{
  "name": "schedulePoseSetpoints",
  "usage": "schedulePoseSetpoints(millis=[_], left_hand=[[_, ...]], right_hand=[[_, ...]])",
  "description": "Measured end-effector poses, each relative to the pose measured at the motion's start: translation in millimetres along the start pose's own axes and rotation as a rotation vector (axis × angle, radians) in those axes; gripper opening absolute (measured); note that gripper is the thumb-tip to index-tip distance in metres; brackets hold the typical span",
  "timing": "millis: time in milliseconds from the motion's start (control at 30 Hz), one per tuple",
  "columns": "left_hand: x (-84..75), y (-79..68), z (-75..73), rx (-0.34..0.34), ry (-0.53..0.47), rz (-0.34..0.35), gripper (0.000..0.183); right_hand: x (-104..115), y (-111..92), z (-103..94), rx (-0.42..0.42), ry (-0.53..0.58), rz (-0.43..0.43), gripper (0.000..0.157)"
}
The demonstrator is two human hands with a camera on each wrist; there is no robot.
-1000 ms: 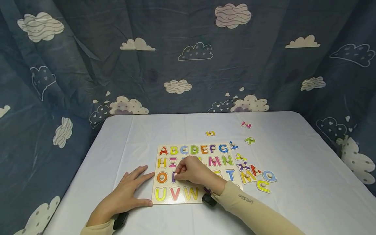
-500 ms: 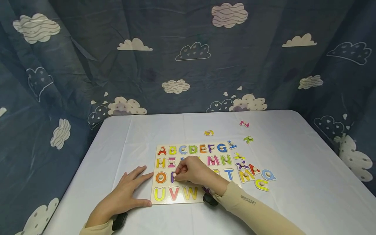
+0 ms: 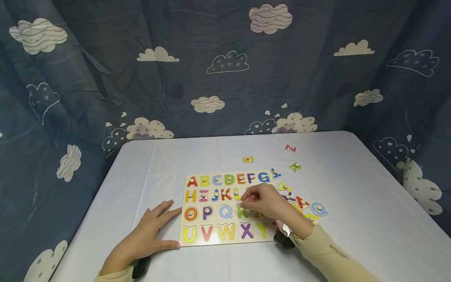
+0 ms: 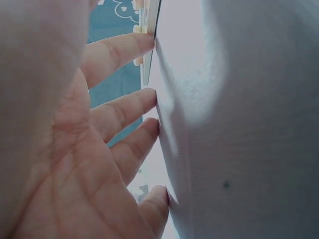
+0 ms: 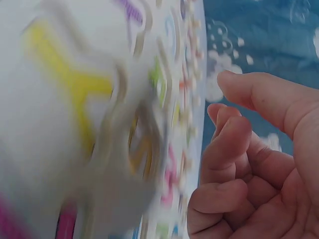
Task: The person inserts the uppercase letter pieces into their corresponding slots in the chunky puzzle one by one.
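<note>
A wooden alphabet puzzle board [image 3: 215,241] lies on the table. Knobbed letters fill its top rows, and a purple letter P [image 3: 208,214] sits in its slot beside the orange O [image 3: 190,214]. My right hand [image 3: 266,201] hovers over the board's right side, hiding part of the third row. In the right wrist view, its thumb [image 5: 259,94] stands apart from loosely bent fingers [image 5: 227,144], with nothing between them. My left hand [image 3: 149,231] lies spread at the board's left edge, thumb at the lower corner; the left wrist view shows a fingertip [image 4: 144,42] against that edge.
Loose letter pieces lie right of the board: a blue Q [image 3: 318,209], a red A [image 3: 302,202], a yellow U [image 3: 311,217] partly behind my right arm, and several others. Behind it are a yellow S [image 3: 248,159], green R [image 3: 295,167] and pink Z [image 3: 290,148].
My right hand has let go of the P's knob and moved right across the board, uncovering the P, J, K and the blue Q slot. My left hand stays at the board's edge.
</note>
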State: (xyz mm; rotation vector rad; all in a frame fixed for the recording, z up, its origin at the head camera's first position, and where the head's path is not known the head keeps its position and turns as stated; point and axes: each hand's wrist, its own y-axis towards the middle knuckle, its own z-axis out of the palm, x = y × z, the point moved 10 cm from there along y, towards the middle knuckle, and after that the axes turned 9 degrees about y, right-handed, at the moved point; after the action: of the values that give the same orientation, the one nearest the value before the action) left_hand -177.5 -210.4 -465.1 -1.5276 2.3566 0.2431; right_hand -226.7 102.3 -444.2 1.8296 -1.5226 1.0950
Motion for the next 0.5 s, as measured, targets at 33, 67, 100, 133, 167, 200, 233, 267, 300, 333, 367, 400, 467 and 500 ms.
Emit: schedulePoseSetpoints(millis=[33,67,100,133,167,200,233,267,300,333,367,400,467,500], left_hand=[[0.0,-0.1,0.1,0.002,0.001,0.001,0.099],[-0.1,-0.2,0.2,0.003,0.000,0.002,0.099],[-0.1,-0.3,0.3,0.005,-0.002,0.002,0.100],[-0.1,-0.4,0.5,0.007,-0.002,0.002,0.100],[-0.1,-0.4,0.6,0.008,-0.004,0.003,0.100],[-0.1,-0.4,0.7,0.007,-0.004,0.003,0.100],[0.1,-0.3,0.8,0.006,-0.005,0.003,0.100],[0.2,-0.3,0.8,0.004,-0.005,0.004,0.100],[0.4,-0.3,0.9,0.001,-0.004,0.006,0.100],[0.5,-0.3,0.8,-0.002,-0.003,0.007,0.100],[0.6,-0.3,0.8,-0.005,-0.002,0.009,0.100],[0.6,-0.3,0.8,-0.007,0.000,0.010,0.100],[0.4,-0.5,0.7,-0.009,0.002,0.011,0.099],[0.3,-0.6,0.5,-0.010,0.002,0.011,0.099]], right_hand=[[-4.7,-2.8,-6.1,-0.010,0.008,0.012,0.012],[-9.2,-5.5,-12.3,-0.019,0.009,0.019,0.012],[-13.5,-8.2,-18.1,-0.028,0.009,0.027,0.012],[-17.3,-11.3,-24.2,-0.039,0.006,0.028,0.013],[-21.3,-14.5,-30.1,-0.048,0.004,0.029,0.013],[-25.9,-18.0,-35.8,-0.057,0.006,0.037,0.014],[-30.4,-21.4,-41.5,-0.065,0.009,0.041,0.015],[-35.0,-24.9,-47.4,-0.072,0.007,0.048,0.016],[-40.5,-28.6,-53.1,-0.083,0.008,0.063,0.017],[-45.1,-32.4,-59.0,-0.090,0.005,0.064,0.018],[-50.5,-36.2,-64.9,-0.098,0.004,0.077,0.019],[-55.8,-39.9,-70.7,-0.107,0.001,0.090,0.020],[-65.7,-47.2,-82.7,-0.128,-0.015,0.109,0.022],[-70.4,-50.7,-88.6,-0.141,-0.025,0.119,0.022]])
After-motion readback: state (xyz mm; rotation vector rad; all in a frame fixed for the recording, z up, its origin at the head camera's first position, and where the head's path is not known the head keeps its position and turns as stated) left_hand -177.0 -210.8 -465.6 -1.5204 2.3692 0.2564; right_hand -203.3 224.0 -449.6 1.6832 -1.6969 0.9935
